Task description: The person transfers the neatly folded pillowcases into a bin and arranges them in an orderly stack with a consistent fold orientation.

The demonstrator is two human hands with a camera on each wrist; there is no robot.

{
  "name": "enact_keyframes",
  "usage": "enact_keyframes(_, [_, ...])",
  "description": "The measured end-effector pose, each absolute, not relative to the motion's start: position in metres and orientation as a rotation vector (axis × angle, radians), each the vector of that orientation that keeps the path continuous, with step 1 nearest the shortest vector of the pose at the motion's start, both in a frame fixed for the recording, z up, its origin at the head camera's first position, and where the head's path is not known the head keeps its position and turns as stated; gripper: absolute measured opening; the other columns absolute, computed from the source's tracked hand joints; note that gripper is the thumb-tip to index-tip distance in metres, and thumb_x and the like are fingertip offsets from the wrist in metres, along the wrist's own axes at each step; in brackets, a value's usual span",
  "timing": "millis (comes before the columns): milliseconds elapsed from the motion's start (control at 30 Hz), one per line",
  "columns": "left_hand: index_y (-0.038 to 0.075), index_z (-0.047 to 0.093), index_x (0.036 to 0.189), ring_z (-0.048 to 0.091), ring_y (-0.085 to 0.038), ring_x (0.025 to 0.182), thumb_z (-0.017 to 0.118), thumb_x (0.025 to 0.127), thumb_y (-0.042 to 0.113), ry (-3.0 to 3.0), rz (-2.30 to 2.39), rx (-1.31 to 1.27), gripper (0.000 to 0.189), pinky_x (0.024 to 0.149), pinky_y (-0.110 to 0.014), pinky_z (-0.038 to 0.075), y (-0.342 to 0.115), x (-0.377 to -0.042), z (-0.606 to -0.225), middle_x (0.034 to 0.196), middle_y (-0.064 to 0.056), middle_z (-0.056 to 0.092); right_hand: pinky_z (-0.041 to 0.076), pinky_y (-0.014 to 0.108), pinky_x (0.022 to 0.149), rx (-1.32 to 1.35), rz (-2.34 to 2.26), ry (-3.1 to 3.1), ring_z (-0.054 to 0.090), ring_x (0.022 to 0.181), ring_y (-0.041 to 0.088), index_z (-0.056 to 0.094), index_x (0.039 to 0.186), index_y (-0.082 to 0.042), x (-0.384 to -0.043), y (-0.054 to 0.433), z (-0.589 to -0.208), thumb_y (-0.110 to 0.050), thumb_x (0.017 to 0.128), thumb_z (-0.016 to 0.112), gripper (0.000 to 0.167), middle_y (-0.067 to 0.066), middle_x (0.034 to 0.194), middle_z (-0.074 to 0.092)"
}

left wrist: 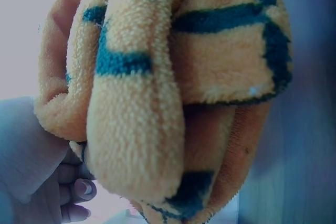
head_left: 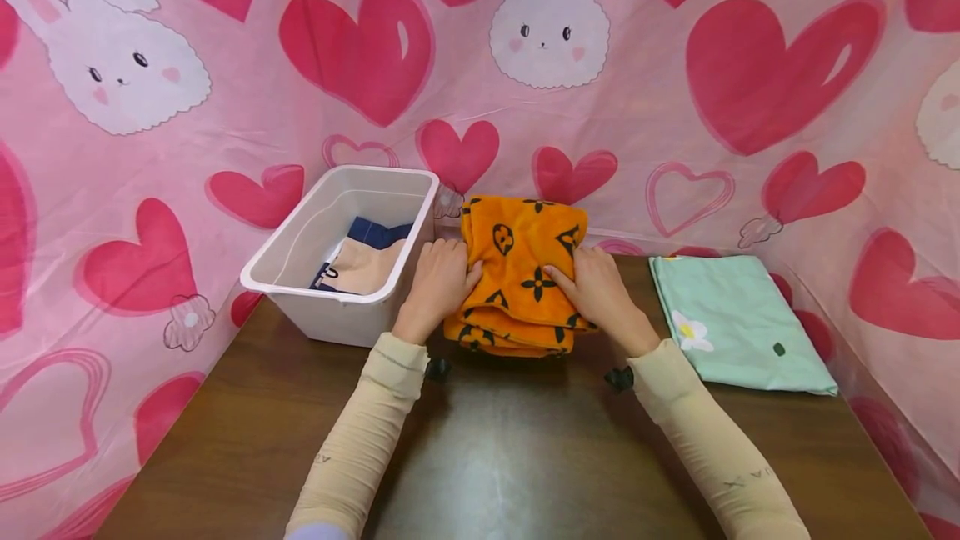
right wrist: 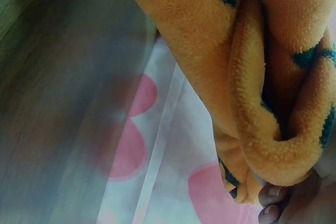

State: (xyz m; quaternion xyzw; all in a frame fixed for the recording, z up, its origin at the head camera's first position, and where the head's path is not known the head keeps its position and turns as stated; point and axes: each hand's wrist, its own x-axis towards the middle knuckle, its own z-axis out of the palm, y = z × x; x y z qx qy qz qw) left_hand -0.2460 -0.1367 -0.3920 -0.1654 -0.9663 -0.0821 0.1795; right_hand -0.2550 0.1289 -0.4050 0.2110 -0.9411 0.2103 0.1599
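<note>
An orange fleece blanket (head_left: 517,265) with dark flower-like motifs is folded into a thick bundle between the two hands. My left hand (head_left: 442,273) grips its left side, thumb on top; in the left wrist view its fingers (left wrist: 79,190) curl under the fleece (left wrist: 134,124). On the opposite side my right hand (head_left: 600,282) grips the bundle, thumb across the top. The right wrist view shows fingertips (right wrist: 272,195) beneath the folded layers (right wrist: 283,161). Most fingers are hidden behind the cloth.
Left of the blanket stands a white plastic bin (head_left: 337,315) holding folded beige and navy cloth (head_left: 367,265). A folded mint-green cloth (head_left: 742,323) with a white flower lies on the right of the brown table (head_left: 510,457). Pink heart-and-bunny fabric (head_left: 630,107) hangs around the table.
</note>
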Motion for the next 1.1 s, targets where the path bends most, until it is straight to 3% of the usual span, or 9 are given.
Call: enact_keyframes(1100, [-0.002, 0.064, 0.096, 0.054, -0.032, 0.082, 0.057, 0.102, 0.035, -2.692, -0.201, -0.444, 0.039, 0.079, -0.042, 0.044, -0.147, -0.246, -0.384, 0.086, -0.015, 0.063, 0.041, 0.047, 0.086, 0.614, 0.678, -2.690, 0.051, 0.084, 0.034, 0.057, 0.110, 0.000, -0.258, 0.118, -0.400, -0.040, 0.100, 0.062, 0.042, 0.009, 0.073, 0.049])
